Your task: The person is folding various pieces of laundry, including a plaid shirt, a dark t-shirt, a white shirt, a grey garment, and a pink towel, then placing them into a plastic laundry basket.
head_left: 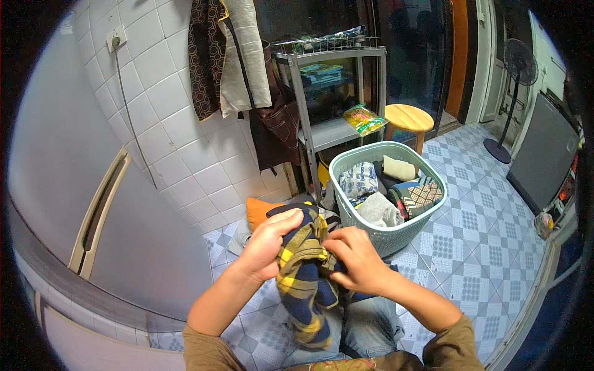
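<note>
A navy and yellow plaid garment (299,285) hangs bunched between my two hands, above my lap. My left hand (270,242) grips its upper left part, the thumb pressed along the top. On the other side, the fingers of my right hand (357,258) are closed on the cloth near its middle. Folds hide most of the garment's shape, and part of it drapes down over my jeans (373,324). Just beyond my hands stands a pale green laundry basket (394,233) holding several folded and rolled clothes, among them a grey piece (378,209) and a cream roll (399,168).
An orange cloth (260,211) lies on a pile by the tiled wall. Behind the basket are a metal shelf rack (334,133) with a yellow-green packet (364,120) and a wooden stool (408,117). A fridge (148,241) fills the left; a fan (497,150) stands far right.
</note>
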Demonstrator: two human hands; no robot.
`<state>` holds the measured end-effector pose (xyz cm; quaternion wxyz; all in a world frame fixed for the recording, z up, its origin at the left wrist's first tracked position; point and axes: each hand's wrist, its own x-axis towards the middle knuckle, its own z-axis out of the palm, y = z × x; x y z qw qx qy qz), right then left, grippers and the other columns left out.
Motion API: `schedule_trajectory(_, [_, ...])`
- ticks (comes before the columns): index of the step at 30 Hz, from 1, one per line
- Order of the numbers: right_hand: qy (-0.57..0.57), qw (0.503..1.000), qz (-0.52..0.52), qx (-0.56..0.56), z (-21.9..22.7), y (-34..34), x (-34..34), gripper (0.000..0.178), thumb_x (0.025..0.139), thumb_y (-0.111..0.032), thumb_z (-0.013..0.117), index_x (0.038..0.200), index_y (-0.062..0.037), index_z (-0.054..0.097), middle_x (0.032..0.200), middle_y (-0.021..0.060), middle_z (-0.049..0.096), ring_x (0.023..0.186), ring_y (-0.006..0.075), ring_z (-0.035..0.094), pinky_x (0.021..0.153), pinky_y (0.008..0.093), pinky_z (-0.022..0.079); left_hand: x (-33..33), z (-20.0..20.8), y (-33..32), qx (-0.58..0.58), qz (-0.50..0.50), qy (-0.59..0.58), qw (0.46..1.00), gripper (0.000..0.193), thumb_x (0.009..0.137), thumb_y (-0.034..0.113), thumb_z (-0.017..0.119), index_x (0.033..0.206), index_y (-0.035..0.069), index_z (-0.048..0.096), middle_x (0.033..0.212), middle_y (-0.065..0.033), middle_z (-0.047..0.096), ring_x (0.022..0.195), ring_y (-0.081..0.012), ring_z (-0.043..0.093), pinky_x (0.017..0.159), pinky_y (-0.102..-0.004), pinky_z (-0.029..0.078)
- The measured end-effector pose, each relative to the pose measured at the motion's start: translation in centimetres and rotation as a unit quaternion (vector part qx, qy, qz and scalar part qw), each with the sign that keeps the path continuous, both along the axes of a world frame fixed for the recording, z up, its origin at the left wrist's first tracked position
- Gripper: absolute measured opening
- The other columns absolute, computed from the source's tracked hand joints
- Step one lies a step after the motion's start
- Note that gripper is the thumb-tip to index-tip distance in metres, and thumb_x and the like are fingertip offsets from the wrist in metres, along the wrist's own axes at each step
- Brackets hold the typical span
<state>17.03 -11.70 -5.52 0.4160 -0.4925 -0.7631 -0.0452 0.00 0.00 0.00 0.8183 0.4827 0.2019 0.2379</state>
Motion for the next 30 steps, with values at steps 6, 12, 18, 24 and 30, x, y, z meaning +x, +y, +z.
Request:
schedule_trajectory(6, [0.003, 0.977, -0.186, 0.106, 0.3, -0.4, 5.7, 0.034, 0.061, 0.006, 0.055, 0.094, -0.0027, 0.057, 0.076, 0.0152, 0.058, 0.073, 0.0337, 0.058, 0.066, 0.0408, 0.046, -6.3, 2.2, 3.0, -0.080, 0.072, -0.179, 0.978, 0.030, 0.094, 0.021, 0.044, 0.106, -0.005, 0.055, 0.103, -0.0171, 0.062, 0.091, -0.0260, 0.062, 0.084, -0.0392, 0.051])
schedule_trajectory(12, [-0.007, 0.916, -0.341, 0.214, 2.1, -11.7, 13.3, 0.024, 0.064, 0.006, 0.057, 0.088, -0.0009, 0.056, 0.069, 0.0092, 0.053, 0.059, 0.0242, 0.051, 0.053, 0.0314, 0.040, -12.5, 0.8, -2.5, 0.069, 0.371, -0.137, 0.916, 0.034, 0.093, 0.016, 0.043, 0.118, -0.006, 0.048, 0.113, -0.0160, 0.058, 0.102, -0.0248, 0.059, 0.090, -0.0373, 0.047])
schedule_trajectory(18, [-0.037, 0.919, -0.387, -0.059, -3.9, -20.8, 10.6, 0.025, 0.057, 0.009, 0.057, 0.080, -0.0017, 0.059, 0.068, 0.0097, 0.052, 0.063, 0.0239, 0.050, 0.056, 0.0335, 0.037, -18.3, -11.7, -8.9, 0.005, 0.200, 0.123, 0.972, 0.028, 0.085, 0.016, 0.053, 0.106, -0.003, 0.055, 0.100, -0.0106, 0.061, 0.093, -0.0218, 0.059, 0.082, -0.0363, 0.047])
schedule_trajectory(24, [0.074, 0.677, -0.345, -0.645, -13.7, -26.9, 9.2, 0.032, 0.070, -0.010, 0.069, 0.101, -0.0047, 0.061, 0.094, 0.0169, 0.064, 0.090, 0.0329, 0.060, 0.078, 0.0391, 0.049, -20.7, -23.2, -14.7, 0.372, -0.064, 0.643, 0.666, 0.013, 0.085, 0.017, 0.057, 0.084, 0.003, 0.058, 0.063, -0.0151, 0.056, 0.063, -0.0343, 0.057, 0.058, -0.0430, 0.045])
schedule_trajectory(30, [0.315, 0.828, -0.262, -0.382, -17.6, -15.9, 9.0, 0.041, 0.079, -0.018, 0.066, 0.116, -0.0044, 0.054, 0.106, 0.0115, 0.059, 0.098, 0.0242, 0.058, 0.082, 0.0369, 0.047, -10.6, -18.4, -8.4, 0.471, 0.164, 0.421, 0.758, 0.012, 0.083, 0.011, 0.056, 0.089, 0.000, 0.056, 0.086, -0.0167, 0.060, 0.083, -0.0357, 0.056, 0.075, -0.0409, 0.044])
